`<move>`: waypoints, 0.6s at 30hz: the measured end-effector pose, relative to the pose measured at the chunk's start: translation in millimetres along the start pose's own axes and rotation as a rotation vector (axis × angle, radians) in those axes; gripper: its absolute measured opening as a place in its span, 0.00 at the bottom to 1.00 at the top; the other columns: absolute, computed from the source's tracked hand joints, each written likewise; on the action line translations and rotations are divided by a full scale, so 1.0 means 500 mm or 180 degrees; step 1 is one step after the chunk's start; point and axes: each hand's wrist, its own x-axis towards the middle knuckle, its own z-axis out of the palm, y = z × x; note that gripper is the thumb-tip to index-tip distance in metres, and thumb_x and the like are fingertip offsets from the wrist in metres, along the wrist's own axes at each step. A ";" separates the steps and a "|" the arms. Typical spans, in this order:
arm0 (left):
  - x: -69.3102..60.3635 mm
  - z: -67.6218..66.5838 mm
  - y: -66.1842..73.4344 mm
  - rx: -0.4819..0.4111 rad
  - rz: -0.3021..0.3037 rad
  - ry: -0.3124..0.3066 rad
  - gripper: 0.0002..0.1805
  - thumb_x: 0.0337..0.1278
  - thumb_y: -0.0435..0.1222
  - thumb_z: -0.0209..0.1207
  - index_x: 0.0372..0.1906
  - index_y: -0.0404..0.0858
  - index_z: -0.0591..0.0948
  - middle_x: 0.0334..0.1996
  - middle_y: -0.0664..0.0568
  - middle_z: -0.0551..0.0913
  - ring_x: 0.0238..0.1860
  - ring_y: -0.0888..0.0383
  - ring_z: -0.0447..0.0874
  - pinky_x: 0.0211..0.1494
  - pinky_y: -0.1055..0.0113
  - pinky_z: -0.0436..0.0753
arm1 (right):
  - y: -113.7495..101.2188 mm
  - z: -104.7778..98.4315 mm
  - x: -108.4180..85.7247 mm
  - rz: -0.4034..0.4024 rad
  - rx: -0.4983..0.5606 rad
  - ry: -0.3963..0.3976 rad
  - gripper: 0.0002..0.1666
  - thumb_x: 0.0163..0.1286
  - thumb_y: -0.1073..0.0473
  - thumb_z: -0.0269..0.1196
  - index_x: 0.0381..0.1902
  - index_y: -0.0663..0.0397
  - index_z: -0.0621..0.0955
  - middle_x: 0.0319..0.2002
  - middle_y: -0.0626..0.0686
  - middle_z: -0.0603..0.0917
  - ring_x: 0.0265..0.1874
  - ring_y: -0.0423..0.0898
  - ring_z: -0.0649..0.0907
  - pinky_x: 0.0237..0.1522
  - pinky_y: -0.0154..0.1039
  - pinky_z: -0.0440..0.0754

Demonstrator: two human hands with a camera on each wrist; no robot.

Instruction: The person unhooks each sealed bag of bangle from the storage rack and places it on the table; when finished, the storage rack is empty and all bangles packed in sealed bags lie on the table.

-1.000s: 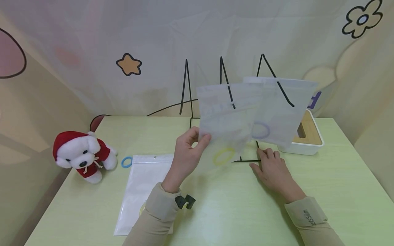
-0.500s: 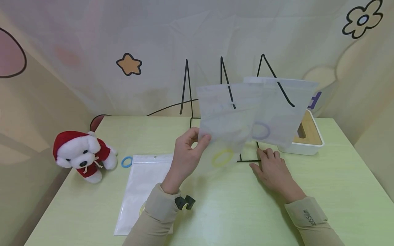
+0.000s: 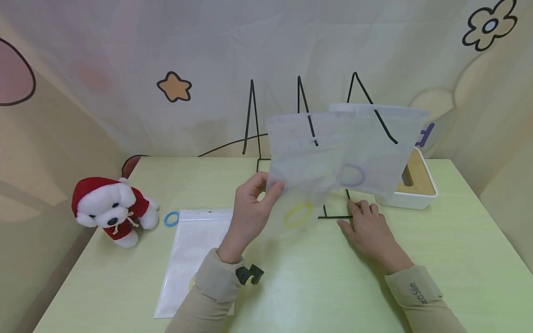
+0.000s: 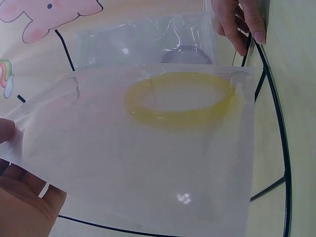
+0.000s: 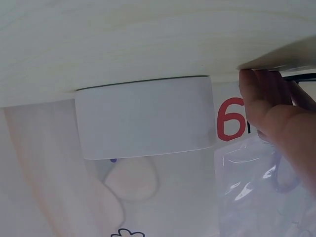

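Note:
A translucent zip bag [image 3: 308, 152] with a yellow ring [image 3: 298, 215] inside hangs from the middle hook of a black wire rack [image 3: 300, 90]. My left hand [image 3: 254, 210] pinches this bag's left edge between thumb and fingers. Behind it, a second zip bag [image 3: 381, 152] with a purple ring [image 3: 353, 175] hangs on the right hook. My right hand [image 3: 372, 233] holds the front corner of the rack's base, its thumb and fingers on either side of the wire. In the left wrist view the yellow ring shows through the bag's film.
A third zip bag [image 3: 200, 249] lies flat on the table [image 3: 308, 286], partly under the left sleeve. Beside it are a blue ring [image 3: 171, 219] and a white plush dog [image 3: 114, 210] in red. Behind the right hand stands a white box [image 3: 410, 199] with a wooden lid.
The lower part of the bag with the yellow ring has swung slightly left, and my left hand has shifted a little left with it. My right hand stays in place.

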 end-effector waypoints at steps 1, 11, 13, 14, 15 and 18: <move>0.000 0.000 0.001 -0.0003 0.0009 0.0006 0.05 0.64 0.32 0.59 0.39 0.32 0.81 0.37 0.45 0.85 0.37 0.56 0.81 0.41 0.65 0.78 | 0.001 0.001 0.001 -0.0001 -0.0003 0.0003 0.36 0.73 0.47 0.57 0.65 0.72 0.66 0.53 0.70 0.69 0.47 0.66 0.68 0.45 0.63 0.69; -0.001 -0.003 0.011 -0.0035 0.0040 -0.0005 0.06 0.64 0.31 0.59 0.39 0.31 0.81 0.38 0.43 0.85 0.39 0.55 0.82 0.43 0.65 0.78 | 0.002 0.000 0.004 0.0020 0.0012 -0.0019 0.37 0.73 0.47 0.56 0.66 0.71 0.65 0.54 0.70 0.69 0.48 0.67 0.67 0.47 0.63 0.68; -0.002 -0.003 0.011 -0.0035 0.0043 -0.0018 0.06 0.65 0.31 0.58 0.39 0.31 0.81 0.38 0.44 0.85 0.39 0.55 0.82 0.43 0.65 0.79 | 0.001 -0.001 0.003 0.0020 0.0010 -0.0026 0.37 0.73 0.47 0.56 0.66 0.72 0.65 0.54 0.70 0.69 0.48 0.67 0.67 0.47 0.63 0.69; -0.003 -0.003 0.011 -0.0032 0.0048 -0.0022 0.06 0.65 0.32 0.58 0.39 0.31 0.80 0.38 0.44 0.85 0.40 0.55 0.82 0.44 0.64 0.79 | 0.001 -0.001 0.003 0.0018 0.0011 -0.0027 0.37 0.73 0.47 0.56 0.66 0.72 0.65 0.54 0.70 0.69 0.48 0.67 0.67 0.47 0.63 0.69; -0.003 -0.004 0.012 -0.0034 0.0052 -0.0025 0.06 0.65 0.32 0.58 0.39 0.31 0.80 0.38 0.44 0.85 0.40 0.55 0.82 0.44 0.64 0.79 | 0.001 -0.001 0.002 0.0016 0.0012 -0.0029 0.37 0.73 0.47 0.56 0.66 0.72 0.65 0.54 0.70 0.69 0.48 0.67 0.67 0.47 0.63 0.69; -0.005 -0.004 0.013 -0.0034 0.0089 -0.0023 0.07 0.65 0.32 0.58 0.38 0.31 0.80 0.38 0.44 0.85 0.40 0.56 0.82 0.45 0.64 0.79 | 0.000 -0.001 0.001 0.0009 0.0013 -0.0028 0.37 0.73 0.48 0.56 0.66 0.72 0.65 0.54 0.70 0.69 0.48 0.67 0.67 0.47 0.63 0.68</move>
